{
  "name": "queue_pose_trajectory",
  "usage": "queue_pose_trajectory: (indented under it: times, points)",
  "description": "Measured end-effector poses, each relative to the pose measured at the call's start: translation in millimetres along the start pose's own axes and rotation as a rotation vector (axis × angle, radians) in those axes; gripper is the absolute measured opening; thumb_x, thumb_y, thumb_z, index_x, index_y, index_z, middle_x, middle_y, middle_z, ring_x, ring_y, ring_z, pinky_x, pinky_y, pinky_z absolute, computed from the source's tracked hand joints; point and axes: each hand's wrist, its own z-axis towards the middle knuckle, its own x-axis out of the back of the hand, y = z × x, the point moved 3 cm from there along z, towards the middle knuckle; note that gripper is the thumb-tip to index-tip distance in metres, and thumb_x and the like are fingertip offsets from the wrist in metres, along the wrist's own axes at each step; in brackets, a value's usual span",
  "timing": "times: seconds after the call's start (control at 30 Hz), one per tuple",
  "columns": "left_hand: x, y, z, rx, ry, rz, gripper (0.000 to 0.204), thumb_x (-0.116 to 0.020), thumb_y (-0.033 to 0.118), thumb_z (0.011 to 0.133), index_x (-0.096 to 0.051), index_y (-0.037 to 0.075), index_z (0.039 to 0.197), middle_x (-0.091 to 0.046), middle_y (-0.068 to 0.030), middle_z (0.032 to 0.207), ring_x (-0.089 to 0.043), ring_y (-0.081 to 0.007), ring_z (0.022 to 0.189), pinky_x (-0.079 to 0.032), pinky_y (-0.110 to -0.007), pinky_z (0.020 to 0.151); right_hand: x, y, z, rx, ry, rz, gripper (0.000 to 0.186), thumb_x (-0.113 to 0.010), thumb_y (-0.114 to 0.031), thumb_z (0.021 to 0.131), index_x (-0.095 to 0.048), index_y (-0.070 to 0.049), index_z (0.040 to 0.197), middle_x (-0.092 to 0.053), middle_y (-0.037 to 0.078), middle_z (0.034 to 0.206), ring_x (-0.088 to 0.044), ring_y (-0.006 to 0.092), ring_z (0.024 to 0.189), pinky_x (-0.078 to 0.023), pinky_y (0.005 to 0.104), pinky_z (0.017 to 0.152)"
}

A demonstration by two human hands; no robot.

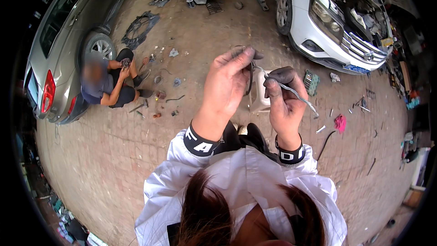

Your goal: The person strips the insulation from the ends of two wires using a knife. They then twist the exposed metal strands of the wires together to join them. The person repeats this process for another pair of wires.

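Note:
Both my hands are raised in front of me, their fingertips blackened with grime. My left hand is closed in a pinch, with a thin black cable looping down beside its palm. A grey twisted wire runs from near the left fingertips across to my right hand. The right thumb and fingers pinch this wire, and its loose frayed end hangs out past them on the right. What exactly the left fingertips grip is partly hidden. Below and behind the hands stands a white stool.
A white car with its hood up stands at right, a grey-brown car at left. Beside the latter another person sits low, holding a part. Fan shrouds, a pink cloth and a green tool case lie on the brick floor.

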Motion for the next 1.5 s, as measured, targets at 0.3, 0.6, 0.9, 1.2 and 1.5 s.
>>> queue_pose_trajectory:
  times: [0.3, 0.6, 0.9, 1.2, 1.5]
  points:
    - [16, 5, 26, -0.192, 0.17, 0.104, 0.015, -0.063, 0.015, 0.09, -0.064, 0.0, 0.094, -0.065, -0.0066, 0.088, -0.057, -0.0133, 0.078, -0.044, -0.026, 0.074, 6, 14, -2, 0.053, -0.015, 0.024, 0.014, -0.063, -0.008, 0.089, -0.054, 0.003, 0.085, -0.057, 0.008, 0.08, -0.054, 0.0124, 0.071, -0.043, 0.0243, 0.062]
    - [11, -2, 23, -0.113, 0.177, 0.233, 0.019, -0.067, 0.019, 0.088, -0.066, 0.001, 0.093, -0.062, -0.0015, 0.077, -0.055, -0.0092, 0.064, -0.042, -0.023, 0.055, 5, 30, 9, -0.088, 0.056, 0.466, 0.03, -0.067, -0.014, 0.087, -0.052, 0.002, 0.108, -0.056, 0.007, 0.092, -0.055, 0.0112, 0.076, -0.049, 0.0256, 0.067]
    - [8, -4, 16, -0.175, 0.165, 0.286, 0.019, -0.067, 0.016, 0.087, -0.066, -0.001, 0.095, -0.065, -0.0044, 0.083, -0.057, -0.0094, 0.066, -0.045, -0.023, 0.058, -5, 19, 13, -0.158, -0.012, 0.113, 0.029, -0.065, 0.002, 0.082, -0.06, 0.004, 0.111, -0.058, 0.005, 0.094, -0.054, 0.0092, 0.076, -0.045, 0.0207, 0.066]
    - [-9, -25, 12, -0.213, 0.105, 0.28, 0.017, -0.064, 0.011, 0.089, -0.066, -0.002, 0.1, -0.067, -0.005, 0.09, -0.057, -0.0082, 0.077, -0.045, -0.022, 0.068, -3, 34, 7, -0.15, 0.285, 0.417, 0.029, -0.053, -0.027, 0.097, -0.064, -0.001, 0.103, -0.057, 0.0, 0.081, -0.048, 0.0075, 0.068, -0.038, 0.022, 0.057]
    - [10, -37, 30, -0.172, 0.149, 0.331, 0.016, -0.061, 0.011, 0.091, -0.066, -0.003, 0.097, -0.066, -0.0046, 0.087, -0.055, -0.009, 0.076, -0.044, -0.023, 0.069, 2, 39, 19, -0.081, 0.102, 0.352, 0.035, -0.041, -0.027, 0.101, -0.06, -0.001, 0.088, -0.055, 0.004, 0.076, -0.049, 0.0118, 0.072, -0.039, 0.0267, 0.067]
